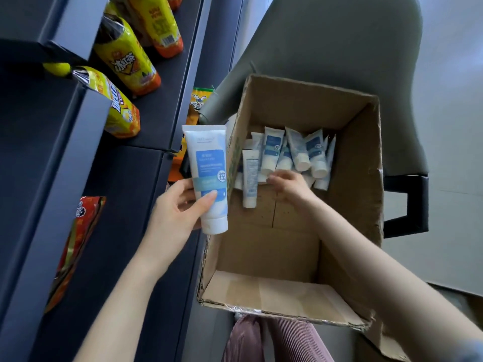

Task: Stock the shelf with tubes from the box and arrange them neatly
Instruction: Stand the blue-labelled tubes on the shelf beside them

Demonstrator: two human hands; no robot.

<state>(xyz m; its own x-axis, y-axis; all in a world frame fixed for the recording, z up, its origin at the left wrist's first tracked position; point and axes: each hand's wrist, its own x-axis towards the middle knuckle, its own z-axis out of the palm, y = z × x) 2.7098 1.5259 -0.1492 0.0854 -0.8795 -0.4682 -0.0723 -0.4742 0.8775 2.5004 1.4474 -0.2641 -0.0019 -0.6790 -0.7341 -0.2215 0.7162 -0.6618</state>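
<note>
My left hand (180, 207) grips a white tube with a blue label (209, 176), cap end down, held just left of the open cardboard box (355, 163). Inside the box lie several more white and blue tubes (295, 152), heaped at the far end. My right hand (290, 185) reaches into the box, its fingers touching the tubes at the near edge of the heap; I cannot tell whether it holds one. A single tube (249, 177) lies apart, back side up, to the left of that hand. The dark shelf (125, 194) runs along the left.
Yellow and orange snack bags (125, 61) stand on the upper shelf levels, and a red bag (75, 246) lies on a lower one. The box rests on a grey chair (339, 43) with black armrests (413, 205). My pink trousers (274, 340) show below.
</note>
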